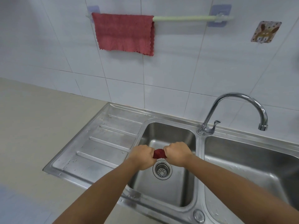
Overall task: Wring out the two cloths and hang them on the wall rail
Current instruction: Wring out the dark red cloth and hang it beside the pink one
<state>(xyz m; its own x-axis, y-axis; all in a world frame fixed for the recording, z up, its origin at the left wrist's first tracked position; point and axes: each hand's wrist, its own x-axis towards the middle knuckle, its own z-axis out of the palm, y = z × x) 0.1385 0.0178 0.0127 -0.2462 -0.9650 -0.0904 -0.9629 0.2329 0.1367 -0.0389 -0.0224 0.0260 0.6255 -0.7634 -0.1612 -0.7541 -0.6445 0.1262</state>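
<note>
Head view: faucet [233, 110] right, drain [162, 171] below cloth [159, 153].

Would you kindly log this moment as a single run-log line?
step: wringing second cloth | left hand, right hand: gripping it over sink basin | first cloth: on rail

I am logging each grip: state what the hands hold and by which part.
Both hands grip one dark red cloth: left hand on its left end, right hand on its right end.
</note>
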